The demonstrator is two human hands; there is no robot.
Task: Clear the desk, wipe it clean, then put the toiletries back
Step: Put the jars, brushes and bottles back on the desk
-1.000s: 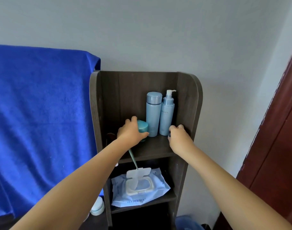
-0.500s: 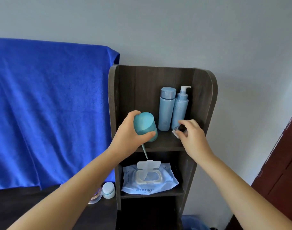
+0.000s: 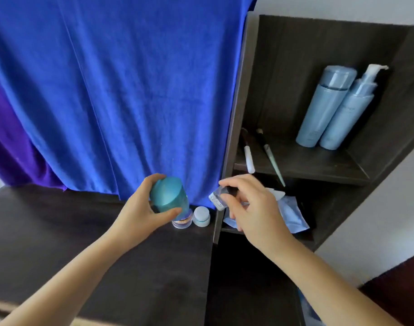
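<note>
My left hand grips a teal round jar and holds it above the dark desk, close to the desk's right end. My right hand pinches a small clear bottle with a dark cap, just left of the shelf unit's side panel. Under the teal jar, a clear jar and a small white-lidded jar stand on the desk. Two tall pale blue bottles stand on the upper shelf.
A blue towel hangs behind the desk. Two thin brushes lie on the upper shelf. A wet-wipes pack lies on the lower shelf, partly hidden by my right hand. The white wall is to the right.
Both hands came away from the upper shelf and moved down and left toward the desk, carrying the teal jar and the small bottle. The view tilted down and left.
</note>
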